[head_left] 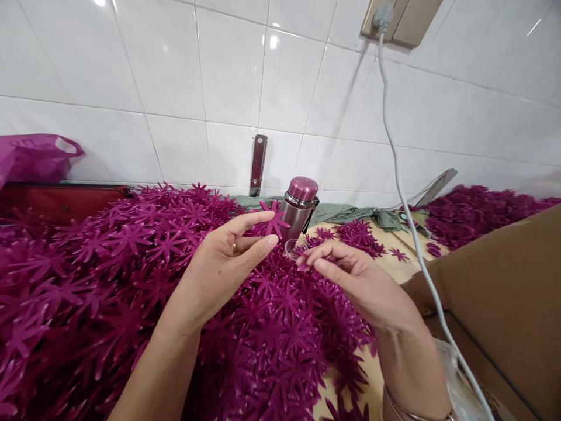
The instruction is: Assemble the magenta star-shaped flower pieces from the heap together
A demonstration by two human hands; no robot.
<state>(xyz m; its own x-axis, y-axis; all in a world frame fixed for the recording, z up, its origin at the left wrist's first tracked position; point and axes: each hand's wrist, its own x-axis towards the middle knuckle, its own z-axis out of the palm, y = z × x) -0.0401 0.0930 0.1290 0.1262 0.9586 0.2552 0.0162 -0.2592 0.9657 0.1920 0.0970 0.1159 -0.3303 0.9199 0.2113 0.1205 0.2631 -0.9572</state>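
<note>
I've got the left hand (214,269) pinching a purple flower (277,223) by its edge over the heap (280,333), probably to leave its petals spread; the right hand (357,278), apart, meets a clear round piece (294,250), grip unclear.

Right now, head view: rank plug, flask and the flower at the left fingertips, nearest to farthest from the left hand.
From the left hand:
1. Flower: at the thumb and index fingertips.
2. Flask: just beyond the flower, a little to the right.
3. Plug: high on the wall, farther right.
</note>
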